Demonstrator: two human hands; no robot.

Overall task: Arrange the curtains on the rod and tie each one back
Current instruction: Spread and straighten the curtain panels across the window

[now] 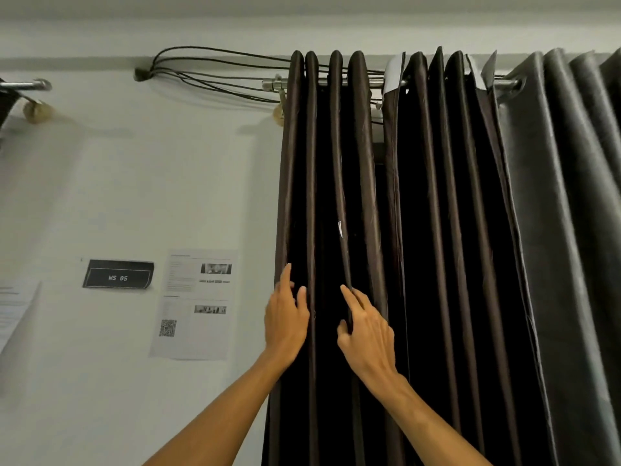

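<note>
Two dark brown curtains hang in tight pleats from a metal rod (pixel 378 83): one on the left (pixel 361 183), another beside it (pixel 450 196). A grey curtain (pixel 571 196) hangs at the right. My left hand (pixel 285 317) holds the leftmost folds of the left brown curtain, fingers reaching behind its edge. My right hand (pixel 364 327) pinches a middle pleat between thumb and fingers. No tie-back is visible.
Black cables (pixel 218 67) run along the wall to the rod's left end. A black "WS 05" sign (pixel 118 274) and printed sheets (pixel 195 304) are stuck on the white wall at left. Another rod end (pixel 27 85) shows at far left.
</note>
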